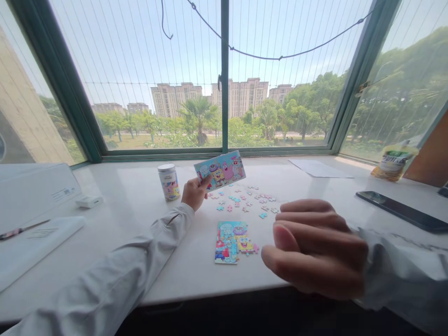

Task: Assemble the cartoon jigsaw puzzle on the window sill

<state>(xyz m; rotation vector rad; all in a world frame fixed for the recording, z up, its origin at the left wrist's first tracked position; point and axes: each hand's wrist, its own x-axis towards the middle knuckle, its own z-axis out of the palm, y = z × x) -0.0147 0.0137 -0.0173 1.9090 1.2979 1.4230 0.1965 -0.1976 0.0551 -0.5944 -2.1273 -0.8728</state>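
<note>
The right hand (315, 252) is nearest and blurred, its fingers curled inward; whether they pinch anything I cannot tell. It is just right of the part-built SpongeBob jigsaw (227, 240), which lies on the counter (185, 275) near the front edge. A low sweep of that hand could catch the 1 pink jigsaw piece (255, 248) jutting from the jigsaw's ragged right side and pull joints apart. A piece fumbled here could slip over the edge into the dark below. Farther in, the left hand (194, 193) grips the picture card (220, 171) by its lower left part, tilted up near the loose jigsaw pieces (230, 208); dropping the wrist could scatter them, and swinging it left could topple the upright lidded jar (168, 182).

For room, the strip in front of the jigsaw is narrow, with more bare surface to its left, up to the left sleeve (140, 261). The smartphone (402, 211) limits reach on the right. Beyond the pieces, the counter runs back to the window frame (280, 151), with a paper sheet (320, 168) and a pouch (394, 162) toward the right corner.
</note>
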